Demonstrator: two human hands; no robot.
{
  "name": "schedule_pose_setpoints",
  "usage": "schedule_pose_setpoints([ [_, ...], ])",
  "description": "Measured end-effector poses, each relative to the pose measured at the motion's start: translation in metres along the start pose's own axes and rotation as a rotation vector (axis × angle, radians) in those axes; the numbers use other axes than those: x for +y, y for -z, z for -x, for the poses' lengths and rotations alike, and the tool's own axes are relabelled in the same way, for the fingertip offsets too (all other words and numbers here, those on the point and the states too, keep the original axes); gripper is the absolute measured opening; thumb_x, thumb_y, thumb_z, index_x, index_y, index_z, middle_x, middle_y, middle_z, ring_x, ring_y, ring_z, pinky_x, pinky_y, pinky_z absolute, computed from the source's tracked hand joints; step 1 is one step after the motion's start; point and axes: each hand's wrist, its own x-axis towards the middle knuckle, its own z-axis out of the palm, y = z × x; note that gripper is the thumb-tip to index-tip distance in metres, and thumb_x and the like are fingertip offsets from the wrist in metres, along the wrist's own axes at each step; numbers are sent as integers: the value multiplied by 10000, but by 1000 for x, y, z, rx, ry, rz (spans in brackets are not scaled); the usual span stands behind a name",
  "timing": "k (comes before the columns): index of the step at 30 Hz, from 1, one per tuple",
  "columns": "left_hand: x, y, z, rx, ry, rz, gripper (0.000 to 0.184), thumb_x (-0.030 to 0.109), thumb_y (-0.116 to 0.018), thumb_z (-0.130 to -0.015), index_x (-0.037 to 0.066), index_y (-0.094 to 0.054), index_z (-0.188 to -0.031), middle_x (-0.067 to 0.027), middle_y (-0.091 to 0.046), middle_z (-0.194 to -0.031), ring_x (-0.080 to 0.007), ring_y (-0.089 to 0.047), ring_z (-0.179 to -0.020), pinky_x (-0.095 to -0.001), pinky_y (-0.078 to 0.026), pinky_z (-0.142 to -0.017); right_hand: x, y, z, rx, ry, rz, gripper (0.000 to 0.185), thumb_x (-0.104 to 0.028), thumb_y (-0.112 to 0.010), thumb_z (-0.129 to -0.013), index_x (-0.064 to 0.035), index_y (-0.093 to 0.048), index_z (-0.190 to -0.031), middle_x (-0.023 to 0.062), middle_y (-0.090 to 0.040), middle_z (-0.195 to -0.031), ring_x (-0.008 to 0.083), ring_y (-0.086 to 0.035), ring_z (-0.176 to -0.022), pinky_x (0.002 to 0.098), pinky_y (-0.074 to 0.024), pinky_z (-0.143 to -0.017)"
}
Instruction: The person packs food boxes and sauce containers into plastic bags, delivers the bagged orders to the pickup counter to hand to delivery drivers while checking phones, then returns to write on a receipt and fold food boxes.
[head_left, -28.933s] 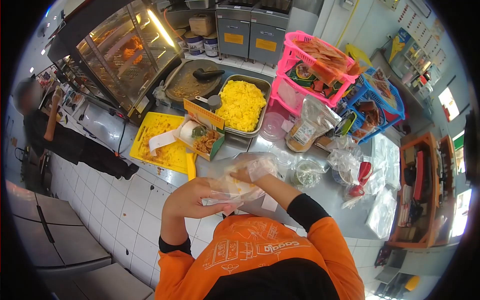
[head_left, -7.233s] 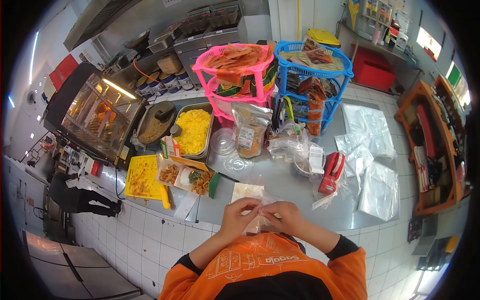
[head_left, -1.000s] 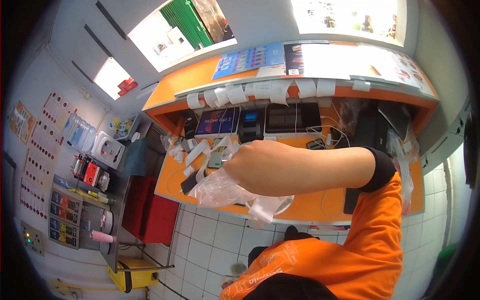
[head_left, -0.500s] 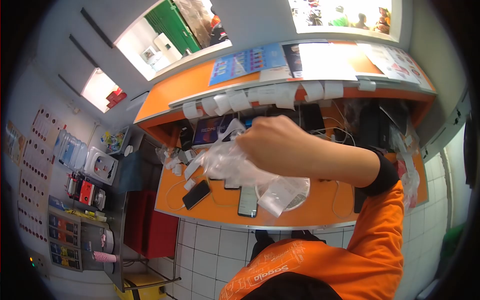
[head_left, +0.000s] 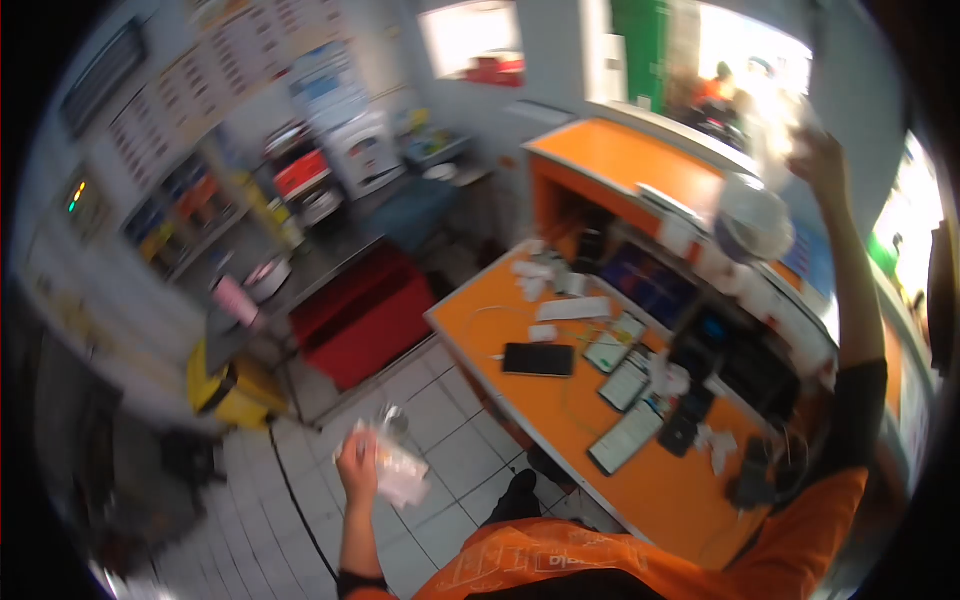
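Observation:
My right hand is raised at the upper right, its fingers closed on a translucent plastic bag. Close below hangs a round whitish tub, blurred; whether it sits inside the bag I cannot tell. Low on the left, over the floor, my left hand grips a pale, partly see-through packet. A small clear, shiny piece shows beside that packet.
The orange desk carries a black phone, several lit phones, papers and cables. A boxed tablet leans under the orange counter. Left stand a red cabinet and a yellow bin.
My view has turned left. My right hand has risen away from the desk with the plastic bag. The tub has left the desk. My left hand has come into view with the packet.

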Motion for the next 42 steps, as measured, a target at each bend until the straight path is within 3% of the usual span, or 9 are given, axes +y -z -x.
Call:
schedule_pose_setpoints([
  [4, 137, 52, -94, -125, -147, 368, 370, 161, -629, -901, 60, -553, -1248, -27, -631, -1036, -94, -581, -911, -236, -467, -747, 152, 13, -90, -27, 749, 897, 316, -106, -705, -759, -47, -628, -1060, 148, -681, -983, 309, -655, -757, 375, -535, -625],
  [6, 181, 72, -131, -290, -295, 592, 584, 113, -631, -901, 94, -379, -1427, -39, -609, -1099, -76, -564, -918, -210, -443, -763, 201, 9, -113, 67, 857, 1052, 262, -178, -484, -982, -15, -608, -1146, 97, -657, -984, 213, -665, -835, 360, -546, -647],
  [8, 210, 82, -154, -405, -281, 696, 638, 94, -616, -908, 120, -310, -1468, -37, -612, -1060, -75, -558, -896, -211, -439, -775, 185, -25, -88, 50, 110, 41, 328, -248, -475, -981, -14, -597, -1176, 125, -669, -1043, 216, -673, -915, 345, -559, -712],
  [18, 277, 17, -189, -786, -514, 1022, 704, 56, -641, -899, 129, -258, -1485, -54, -619, -986, -87, -587, -884, -238, -489, -760, 161, -31, -17, 59, 290, 574, 427, -158, -631, -885, -62, -559, -1294, 173, -583, -1200, 254, -593, -1029, 366, -535, -827],
  [24, 306, -31, -194, -1029, -522, 1135, 721, 30, -624, -906, 111, -215, -1494, -70, -633, -971, -90, -614, -830, -237, -505, -737, -45, -91, 120, 240, -370, -322, 876, -173, -677, -851, -167, -119, -1526, 195, -272, -1446, 286, -497, -1181, 374, -524, -831],
  [28, 331, -76, -175, -1207, -745, 912, 697, 35, -583, -928, 107, -198, -1505, -49, -627, -889, -53, -557, -720, -233, -442, -638, -139, -109, 194, -460, -220, -205, 974, -206, -736, -811, -159, -83, -1532, 154, -265, -1464, 270, -469, -1242, 396, -467, -960],
  [31, 343, -117, -148, -1263, -969, 748, 680, 44, -587, -923, 87, -216, -1492, -109, -648, -924, -140, -642, -772, -288, -490, -651, -193, -123, 249, -727, 81, -94, 939, -212, -747, -815, -122, -128, -1515, 137, -399, -1400, 256, -515, -1203, 411, -450, -954],
  [38, 339, -191, -86, -1623, -1112, 529, 682, 186, -564, -956, 109, -136, -1481, -198, -647, -803, -314, -677, -618, -398, -525, -561, -155, -90, 293, -782, -460, 131, 435, -207, -750, -819, -41, -581, -1184, 139, -651, -984, 235, -652, -888, 350, -501, -760],
  [42, 318, -240, -59, -1520, -1186, 1007, 720, 196, -633, -922, 119, -181, -1477, -167, -662, -929, -290, -677, -846, -371, -547, -769, -152, -56, 316, -508, -332, 427, 250, -182, -727, -828, -19, -642, -999, 136, -629, -823, 253, -630, -749, 335, -478, -663],
])
